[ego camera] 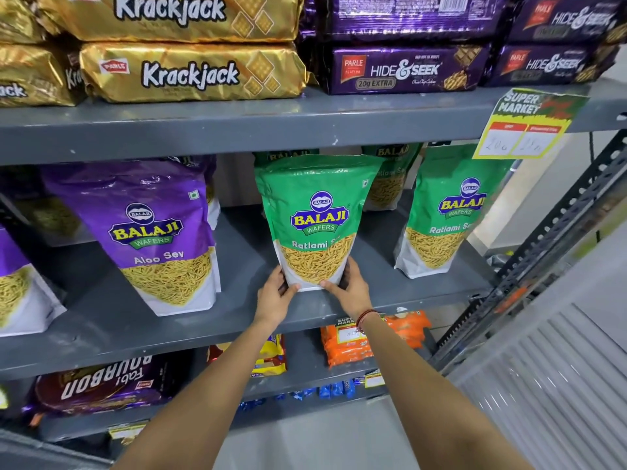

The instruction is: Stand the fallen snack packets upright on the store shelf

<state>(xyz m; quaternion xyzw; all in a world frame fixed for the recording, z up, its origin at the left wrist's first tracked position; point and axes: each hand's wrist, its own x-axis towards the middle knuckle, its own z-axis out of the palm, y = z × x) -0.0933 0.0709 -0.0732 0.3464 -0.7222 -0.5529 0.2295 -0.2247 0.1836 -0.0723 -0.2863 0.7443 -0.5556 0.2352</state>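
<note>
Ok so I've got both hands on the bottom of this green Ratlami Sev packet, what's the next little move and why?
Probably ease both hands off slowly. The green Ratlami Sev packet already stands upright with its base on the grey shelf, near the front edge; the left hand and right hand only pinch its bottom corners. If it wobbles, nudge it back first.

Ratlami packet [317, 212]: green, white base
Aloo packet [149, 228]: purple, white base
Krackjack [193, 72]: gold
Hide&Seek [403, 67]: dark purple
Shelf [210, 127]: grey
Tag [529, 122]: yellow, green top

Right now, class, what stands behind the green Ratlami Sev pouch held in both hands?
Behind the held green Ratlami Sev pouch, another green pouch's top edge shows. Its lower part is covered, as is anything further back.
</note>
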